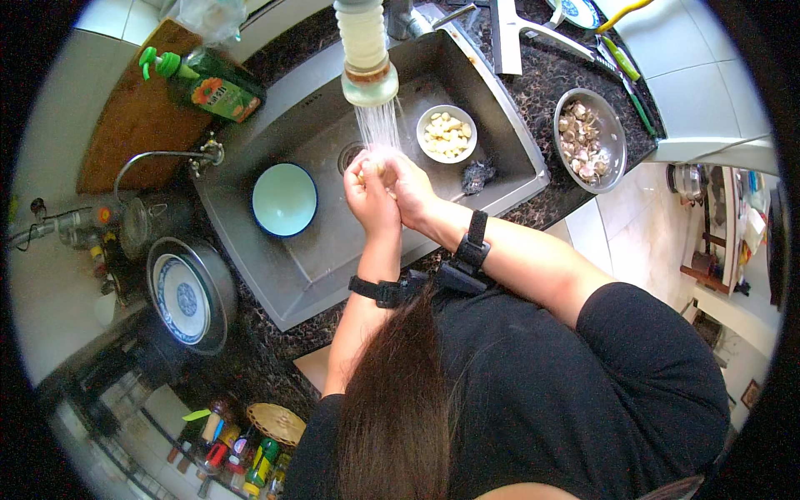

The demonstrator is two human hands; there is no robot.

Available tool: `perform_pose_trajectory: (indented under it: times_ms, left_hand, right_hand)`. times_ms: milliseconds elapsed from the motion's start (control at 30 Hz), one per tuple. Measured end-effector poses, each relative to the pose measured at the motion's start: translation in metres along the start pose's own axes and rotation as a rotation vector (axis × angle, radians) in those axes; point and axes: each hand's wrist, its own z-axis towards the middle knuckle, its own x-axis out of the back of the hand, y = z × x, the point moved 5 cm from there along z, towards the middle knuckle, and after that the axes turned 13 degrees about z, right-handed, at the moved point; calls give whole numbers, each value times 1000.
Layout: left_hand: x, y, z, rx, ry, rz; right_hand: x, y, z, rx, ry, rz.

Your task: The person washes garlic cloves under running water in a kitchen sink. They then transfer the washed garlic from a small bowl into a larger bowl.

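Water pours from the faucet spout (370,81) onto my cupped hands over the grey sink (325,250). My left hand (373,194) and my right hand (409,184) are pressed together, with pale peeled garlic cloves (373,170) held between them; most of the cloves are hidden by my fingers. Beyond my right hand, a white bowl (447,134) of peeled cloves stands in the sink, beside a steel-wool scrubber (479,177). An enamel bowl (285,200) with a dark blue rim sits in the basin to the left, with nothing seen in it.
A metal bowl (619,147) of garlic skins stands on the counter at right, near a squeegee (509,37) and knives. At left are a green soap bottle (219,90), a wooden cutting board (134,119) and a metal basin (228,294) holding plates.
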Motion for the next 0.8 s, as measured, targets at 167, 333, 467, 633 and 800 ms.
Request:
perform_pose_trajectory:
  times_ms: [167, 333, 467, 633, 800]
  left_hand:
    - [5, -2, -3, 138, 94, -140]
    - [8, -7, -4, 132, 109, -110]
    - [9, -9, -7, 138, 113, -62]
    - [7, -15, -9, 167, 125, -128]
    - [9, -21, -7, 194, 141, -155]
  right_hand:
    - [1, 5, -4, -124, 82, 191]
    - [6, 10, 0, -98, -28, 4]
    - [11, 11, 0, -83, -11, -91]
    - [22, 12, 3, -18, 12, -183]
    - [16, 10, -1, -3, 11, -237]
